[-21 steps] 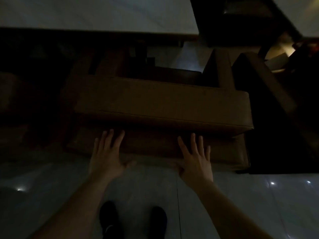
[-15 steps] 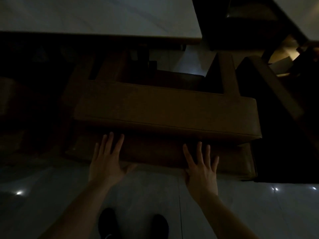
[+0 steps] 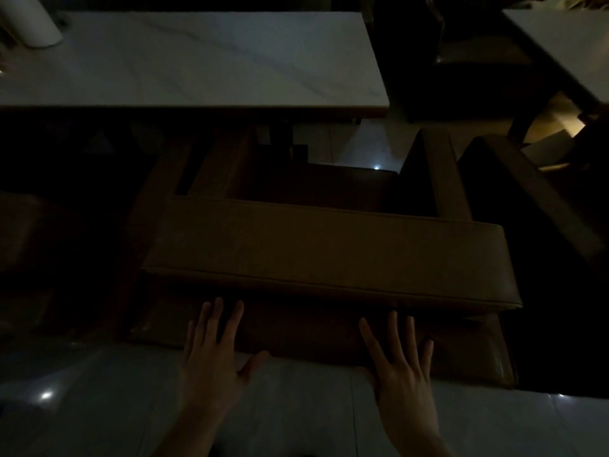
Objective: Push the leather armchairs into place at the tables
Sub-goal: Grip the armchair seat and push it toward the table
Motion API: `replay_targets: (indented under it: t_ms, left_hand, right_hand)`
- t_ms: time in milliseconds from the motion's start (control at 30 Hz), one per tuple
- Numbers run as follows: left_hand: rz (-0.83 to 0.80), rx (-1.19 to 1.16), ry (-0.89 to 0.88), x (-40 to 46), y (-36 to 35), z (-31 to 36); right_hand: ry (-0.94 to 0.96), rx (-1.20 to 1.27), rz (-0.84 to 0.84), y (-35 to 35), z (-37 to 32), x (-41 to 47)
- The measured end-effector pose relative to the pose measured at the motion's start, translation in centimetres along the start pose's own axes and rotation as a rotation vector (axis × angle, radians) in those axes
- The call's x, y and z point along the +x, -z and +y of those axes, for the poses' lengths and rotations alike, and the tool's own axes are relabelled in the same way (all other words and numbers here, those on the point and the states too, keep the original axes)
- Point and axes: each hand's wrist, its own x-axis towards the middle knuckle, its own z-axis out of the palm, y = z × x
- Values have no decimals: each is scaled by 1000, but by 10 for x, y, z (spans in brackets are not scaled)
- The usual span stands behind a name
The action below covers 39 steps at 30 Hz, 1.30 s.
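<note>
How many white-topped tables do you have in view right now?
2. One white marble-look table runs across the top, straight ahead of the brown leather armchair that both hands press. A second table shows only a corner at top right. Darkness may hide others.

A brown leather armchair [image 3: 329, 255] is seen from behind in a dark room. The left hand [image 3: 214, 361] and the right hand [image 3: 400, 367] are laid flat on its back, with fingers spread wide. The front of the chair is tucked under the edge of a pale table [image 3: 197, 70]. A white roll [image 3: 29, 21] is stood on the table's far left corner. Shiny floor tiles [image 3: 99, 407] are seen below.
</note>
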Motion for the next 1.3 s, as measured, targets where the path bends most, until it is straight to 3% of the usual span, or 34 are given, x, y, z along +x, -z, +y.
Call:
replay_targets:
  t_ms: [200, 367, 600, 900, 1300]
  left_hand:
    - [-20, -33, -12, 8, -5, 34]
    - [-44, 39, -50, 14, -13, 56]
    - [-72, 58, -6, 10, -10, 67]
    - [-50, -86, -18, -20, -15, 55]
    - [-4, -132, -14, 15, -15, 53]
  right_hand:
    - [0, -5, 8, 6, 44, 18]
    - [-125, 10, -36, 29, 72, 34]
    - [-134, -24, -17, 34, 68, 18]
    - [-192, -112, -41, 27, 49, -14]
    - [-145, -113, -37, 35, 49, 17]
